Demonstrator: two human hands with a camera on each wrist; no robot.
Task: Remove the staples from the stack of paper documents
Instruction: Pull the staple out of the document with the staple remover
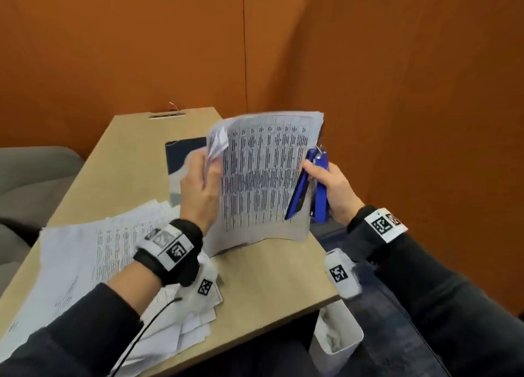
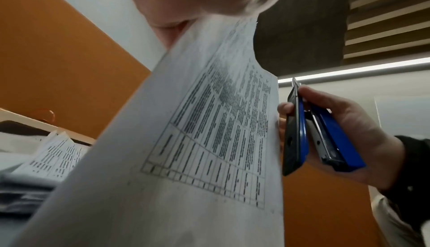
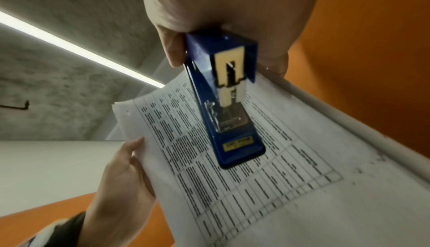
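A stapled document (image 1: 261,175) printed with a table stands nearly upright above the table. My left hand (image 1: 202,184) grips its left edge, where the pages are crumpled. In the left wrist view the document (image 2: 209,140) fills the middle of the picture. My right hand (image 1: 330,186) holds a blue stapler (image 1: 310,184) against the sheet's right edge, its metal end pointing up. The right wrist view shows the stapler (image 3: 227,103) lying along the printed page (image 3: 267,186), with the left hand (image 3: 121,186) holding the far edge. No staple is visible.
Loose printed sheets (image 1: 93,263) lie spread over the tan table (image 1: 269,286) at the left. A dark blue pad (image 1: 181,152) sits behind the held document. A white bin (image 1: 336,340) stands below the table's near right corner. Orange walls close in behind and to the right.
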